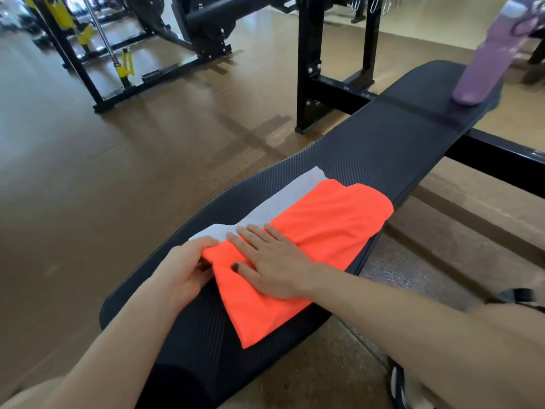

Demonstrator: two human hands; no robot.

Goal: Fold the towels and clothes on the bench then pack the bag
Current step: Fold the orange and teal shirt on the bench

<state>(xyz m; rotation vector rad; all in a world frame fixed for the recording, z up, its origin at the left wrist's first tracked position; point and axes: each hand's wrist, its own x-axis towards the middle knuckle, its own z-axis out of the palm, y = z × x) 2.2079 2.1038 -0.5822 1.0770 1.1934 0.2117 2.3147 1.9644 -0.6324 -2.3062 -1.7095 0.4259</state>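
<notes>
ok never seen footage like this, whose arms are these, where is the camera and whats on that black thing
One picture only, from a wide-angle camera worn on a person's head, looking forward and down, so the arms are their own. No robot here. The black thing is a padded gym bench. On it lies an orange garment partly over a white cloth. The right hand presses flat on the orange garment; the left hand grips its near edge, apparently mid-fold. A purple water bottle stands at the bench's far end.

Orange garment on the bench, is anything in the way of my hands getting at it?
Nothing visible: the right hand lies flat on the orange garment, and the left hand grips its near corner.
</notes>
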